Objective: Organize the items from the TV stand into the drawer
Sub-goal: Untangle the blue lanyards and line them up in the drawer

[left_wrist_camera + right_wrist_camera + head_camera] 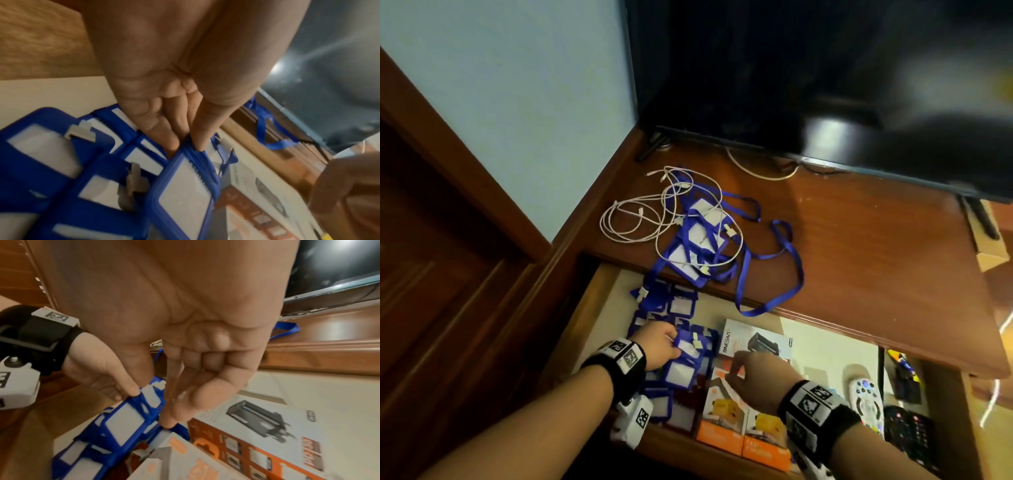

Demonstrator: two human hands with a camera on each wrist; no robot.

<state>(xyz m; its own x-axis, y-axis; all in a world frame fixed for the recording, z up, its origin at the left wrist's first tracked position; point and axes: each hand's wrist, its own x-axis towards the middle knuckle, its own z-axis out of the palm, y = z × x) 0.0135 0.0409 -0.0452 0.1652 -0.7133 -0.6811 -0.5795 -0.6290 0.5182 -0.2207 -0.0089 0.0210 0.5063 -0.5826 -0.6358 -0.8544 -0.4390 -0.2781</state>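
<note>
Left hand (659, 346): inside open drawer (599, 301), thumb and fingers pinching top edge of a blue badge holder (185, 186), tilted above a layer of like badge holders (671, 342) on drawer floor. Right hand (753, 373): index finger extended down, touching edge of same blue stack; remaining fingers curled, nothing held.

Just beside, right: white-and-orange product box (756, 341), two orange boxes (743, 431) at drawer front, remote controls (866, 401) further right.

On TV stand top (859, 246): tangled white cables (650, 212) over more blue lanyard badges (705, 240); one lanyard loop (770, 305) hanging over stand edge above drawer. TV (791, 68) behind.

Badge text unreadable. Drawer rear covered by stand top; right end dark. Bare drawer floor between box and remotes.
</note>
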